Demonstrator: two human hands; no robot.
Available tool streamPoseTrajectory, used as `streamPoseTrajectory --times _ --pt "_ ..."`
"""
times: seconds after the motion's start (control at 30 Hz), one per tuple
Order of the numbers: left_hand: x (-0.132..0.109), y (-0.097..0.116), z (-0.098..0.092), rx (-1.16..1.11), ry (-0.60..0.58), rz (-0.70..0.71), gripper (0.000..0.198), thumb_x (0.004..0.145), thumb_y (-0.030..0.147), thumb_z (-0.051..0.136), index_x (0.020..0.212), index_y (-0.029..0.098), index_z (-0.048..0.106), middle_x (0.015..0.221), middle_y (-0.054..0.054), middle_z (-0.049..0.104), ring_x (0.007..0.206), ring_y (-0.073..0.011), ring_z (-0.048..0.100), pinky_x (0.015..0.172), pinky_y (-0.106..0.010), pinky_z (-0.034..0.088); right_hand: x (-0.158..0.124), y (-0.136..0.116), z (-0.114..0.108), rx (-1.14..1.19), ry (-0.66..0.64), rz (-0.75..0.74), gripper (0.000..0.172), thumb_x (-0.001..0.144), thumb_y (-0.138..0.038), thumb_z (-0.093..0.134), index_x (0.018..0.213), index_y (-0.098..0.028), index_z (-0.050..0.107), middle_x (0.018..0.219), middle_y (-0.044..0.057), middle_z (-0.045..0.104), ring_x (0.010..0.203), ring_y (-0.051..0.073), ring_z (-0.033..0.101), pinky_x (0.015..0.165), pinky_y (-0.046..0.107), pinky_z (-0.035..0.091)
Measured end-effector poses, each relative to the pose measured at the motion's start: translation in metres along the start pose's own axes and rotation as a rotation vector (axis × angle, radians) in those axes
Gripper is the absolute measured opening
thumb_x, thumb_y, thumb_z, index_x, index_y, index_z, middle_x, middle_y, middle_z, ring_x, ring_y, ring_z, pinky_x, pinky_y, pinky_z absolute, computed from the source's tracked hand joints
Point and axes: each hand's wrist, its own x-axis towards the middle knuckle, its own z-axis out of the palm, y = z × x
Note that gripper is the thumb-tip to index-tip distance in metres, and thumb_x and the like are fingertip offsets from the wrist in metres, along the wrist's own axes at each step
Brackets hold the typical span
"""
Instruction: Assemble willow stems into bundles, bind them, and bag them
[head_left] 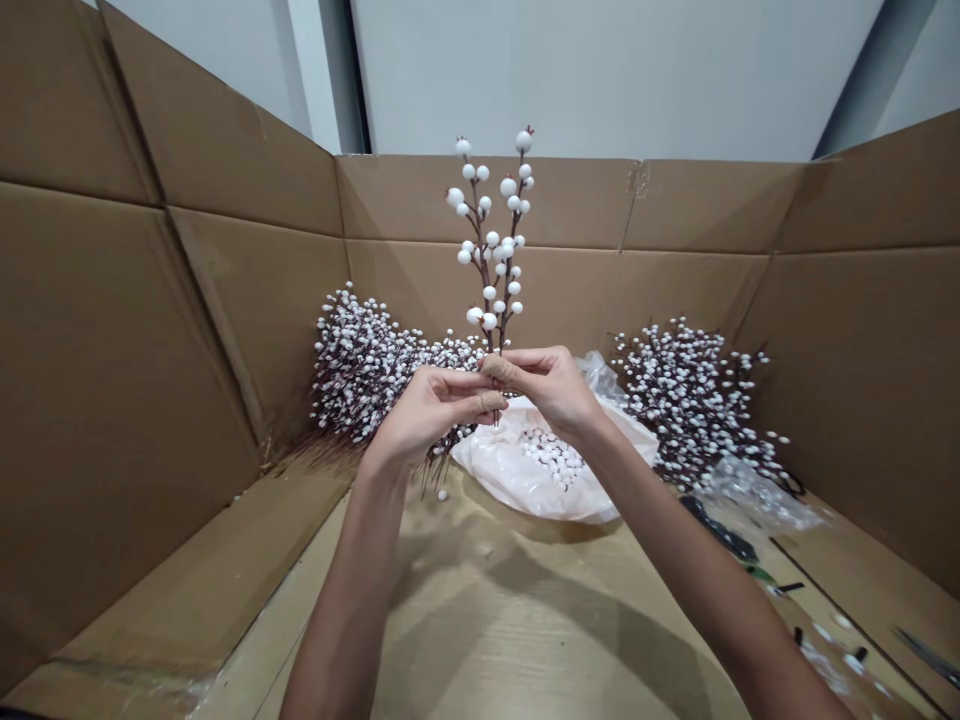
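Fingers (pixel 511 374) of left hand (pixel 420 410) and right hand (pixel 559 390) pinch white-berried stems (pixel 492 240), seemingly two, partly hidden where held.

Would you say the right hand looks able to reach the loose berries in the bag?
Probably, yes: the loose berries lie uncovered in the open bag beyond the right hand, though it is pinching the berry stems.

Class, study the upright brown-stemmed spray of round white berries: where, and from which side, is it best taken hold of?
Probably by the bare lower stems of the brown-stemmed spray of round white berries, pinched from the side, near where the left hand and right hand hold it. It stands upright, and berries crowd its top, so gripping from above might dislodge some.
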Motion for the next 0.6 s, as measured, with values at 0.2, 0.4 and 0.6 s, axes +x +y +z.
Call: streamPoseTrajectory --times 0.2,0.4,0.6 --pt "0.0022 -0.0035 -0.0052 -0.048 -0.066 -0.015 0.010 0.062 0.017 0.081 0.071 0.019 0.078 0.063 -0.001 0.074 0.057 -0.0090 0.067 0.059 -0.016 0.056 0.0006 -0.0009 0.0022 0.044 -0.044 0.024 0.026 0.060 -0.042 0.082 0.066 -0.017 0.075 0.066 0.001 0.066 0.063 0.010 0.055 0.061 0.025 0.043" --pt "-0.0002 0.0008 -0.0060 0.026 -0.081 -0.027 0.008 0.063 0.017 0.081 0.070 0.018 0.078 0.059 -0.001 0.072 0.055 -0.0099 0.067 0.055 -0.016 0.054 0.0002 -0.0027 0.0012 -0.065 -0.102 -0.039 0.025 0.067 -0.039 0.078 0.064 -0.016 0.071 0.063 0.000 0.063 0.061 0.010 0.053 0.060 0.025 0.043" --pt "-0.0036 0.0049 -0.0029 0.073 0.024 -0.014 0.014 0.059 0.015 0.082 0.072 0.016 0.077 0.060 -0.002 0.073 0.056 -0.0113 0.067 0.053 -0.016 0.053 -0.0006 -0.0065 0.0036 -0.149 -0.083 -0.077 0.026 0.067 -0.040 0.078 0.068 -0.015 0.071 0.065 0.002 0.065 0.066 0.012 0.057 0.064 0.026 0.044"
